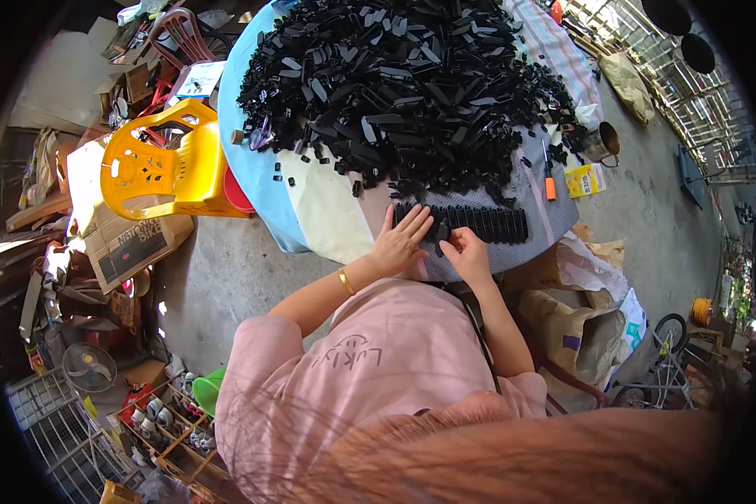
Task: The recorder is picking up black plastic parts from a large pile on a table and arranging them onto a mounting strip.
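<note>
A row of upright black plastic pieces (491, 223) stands side by side along the near edge of the covered table. My left hand (401, 238), with a gold bangle at the wrist, lies with fingers stretched out over the row's left end. Just right of it, my right hand (467, 254) is closed, thumb and finger pinching a small black plastic piece (442, 244) in front of the row. The fingers partly hide that piece. Beyond both hands rises a large heap of loose black plastic pieces (395, 84), long flat ones mixed with small blocky ones.
An orange-handled screwdriver (550, 186), a yellow packet (581, 181) and a metal mug (601, 144) are at the table's right side. A yellow plastic chair (189, 168) stands left. Paper sacks (563, 328) sit below right, and a fan (89, 367) stands lower left.
</note>
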`<state>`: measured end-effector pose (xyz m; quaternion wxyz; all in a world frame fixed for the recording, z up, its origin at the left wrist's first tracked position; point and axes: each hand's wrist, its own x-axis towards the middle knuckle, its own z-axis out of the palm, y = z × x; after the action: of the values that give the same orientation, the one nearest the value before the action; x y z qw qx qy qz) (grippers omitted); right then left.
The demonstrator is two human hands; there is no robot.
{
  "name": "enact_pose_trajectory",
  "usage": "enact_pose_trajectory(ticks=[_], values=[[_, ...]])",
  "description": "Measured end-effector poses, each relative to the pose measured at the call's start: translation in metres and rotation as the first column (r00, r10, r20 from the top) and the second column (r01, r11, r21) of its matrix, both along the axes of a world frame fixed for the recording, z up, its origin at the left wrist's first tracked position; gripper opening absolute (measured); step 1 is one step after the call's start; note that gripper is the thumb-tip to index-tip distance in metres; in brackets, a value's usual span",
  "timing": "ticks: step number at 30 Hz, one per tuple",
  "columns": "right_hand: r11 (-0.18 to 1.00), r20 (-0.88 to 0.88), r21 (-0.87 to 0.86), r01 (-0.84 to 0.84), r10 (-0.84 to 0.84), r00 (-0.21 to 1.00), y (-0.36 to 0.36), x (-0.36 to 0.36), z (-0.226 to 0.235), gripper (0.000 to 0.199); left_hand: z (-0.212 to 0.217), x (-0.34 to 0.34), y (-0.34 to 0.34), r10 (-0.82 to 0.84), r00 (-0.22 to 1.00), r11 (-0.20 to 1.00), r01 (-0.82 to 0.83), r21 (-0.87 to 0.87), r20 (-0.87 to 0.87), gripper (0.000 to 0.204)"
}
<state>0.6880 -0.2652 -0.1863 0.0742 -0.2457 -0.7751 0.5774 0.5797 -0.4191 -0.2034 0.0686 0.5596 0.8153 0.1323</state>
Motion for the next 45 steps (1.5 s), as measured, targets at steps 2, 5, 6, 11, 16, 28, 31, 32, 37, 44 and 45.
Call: enact_pose_trajectory(ticks=[2, 5, 6, 11, 16, 28, 31, 32, 37, 44, 45], values=[[1.0, 0.002, 0.028, -0.006, 0.006, 1.0, 0.001, 0.004, 0.0, 0.02, -0.006, 0.003, 0.0, 0.004, 1.0, 0.999, -0.004, -0.035, -0.011, 0.075], [0.998, 0.007, 0.06, -0.012, 0.012, 1.0, 0.003, 0.011, -0.003, 0.021, -0.012, 0.003, -0.003, -0.003, 0.999, 0.996, -0.001, -0.085, -0.039, 0.076], [0.999, 0.009, 0.049, -0.013, 0.013, 1.0, 0.005, 0.013, -0.006, 0.021, -0.012, 0.002, -0.004, -0.01, 0.998, 0.995, 0.005, -0.098, -0.057, 0.077], [1.0, 0.004, 0.031, -0.001, 0.001, 1.0, 0.004, 0.017, -0.003, 0.022, -0.003, 0.004, -0.002, -0.031, 0.999, 0.995, 0.03, -0.094, -0.007, 0.078], [0.998, -0.024, 0.015, 0.059, -0.058, 0.998, 0.003, 0.016, 0.0, 0.021, 0.003, 0.005, 0.003, 0.0, 0.967, 0.985, -0.045, 0.169, 0.256, 0.068], [0.998, -0.057, -0.058, -0.01, 0.007, 0.998, 0.077, 0.002, -0.004, 0.016, 0.021, 0.023, 0.025, 0.006, -0.43, 0.812, -0.524, -0.255, 0.903, 0.03], [0.854, -0.065, 0.485, 0.189, -0.18, 0.982, 0.132, -0.008, -0.031, 0.015, 0.016, 0.019, 0.02, -0.123, -0.56, 0.851, -0.485, -0.203, 0.819, 0.028], [0.856, -0.065, 0.483, 0.185, -0.176, 0.982, 0.136, -0.016, -0.03, 0.015, 0.018, 0.016, 0.018, -0.13, -0.609, 0.85, -0.474, -0.228, 0.782, 0.03], [0.983, -0.096, 0.18, -0.032, 0.05, 0.994, 0.096, -0.043, 0.01, 0.015, 0.027, 0.008, 0.018, -0.237, -0.667, 0.799, -0.547, -0.248, 0.706, 0.031], [0.807, -0.001, -0.582, -0.095, 0.116, 0.993, 0.02, -0.035, 0.016, 0.016, 0.037, 0.007, 0.022, -0.367, -0.557, 0.715, -0.681, -0.157, 0.745, 0.032], [0.809, -0.002, -0.58, -0.096, 0.116, 0.993, 0.016, -0.034, 0.013, 0.016, 0.037, 0.007, 0.022, -0.368, -0.556, 0.715, -0.681, -0.155, 0.745, 0.032]])
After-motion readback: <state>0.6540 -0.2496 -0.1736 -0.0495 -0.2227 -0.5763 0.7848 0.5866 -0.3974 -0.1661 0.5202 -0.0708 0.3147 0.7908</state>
